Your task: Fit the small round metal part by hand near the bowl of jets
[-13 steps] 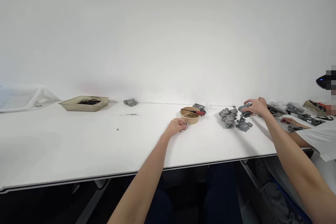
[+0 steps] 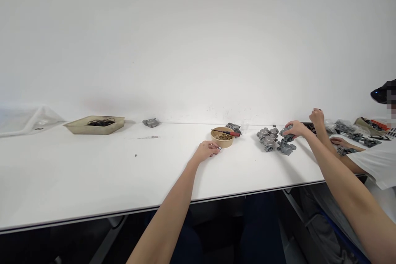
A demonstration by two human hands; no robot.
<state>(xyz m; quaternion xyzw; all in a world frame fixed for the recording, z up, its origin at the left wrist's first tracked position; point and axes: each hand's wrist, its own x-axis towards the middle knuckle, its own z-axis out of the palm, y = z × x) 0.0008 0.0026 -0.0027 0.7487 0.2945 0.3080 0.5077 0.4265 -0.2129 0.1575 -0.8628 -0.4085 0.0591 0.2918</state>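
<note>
My left hand is closed beside the round cardboard bowl. A small shiny metal piece with a rounded end sticks out from its fingers; the rest of it is hidden. The bowl holds small brass-coloured parts, and a red-handled screwdriver lies across its rim. My right hand grips a grey metal carburetor from above. Just below it lies another carburetor, with a cluster of carburetors to the left.
Behind the bowl sits a grey metal part. Farther left are a single grey casting and a beige tray with black rings or cords. At the right, a co-worker's raised hand and other hand are near more metal parts.
My right hand has shifted slightly left with its fingers round the carburetor. The co-worker's hand has come into view, raised behind it. My left hand stays by the bowl.
</note>
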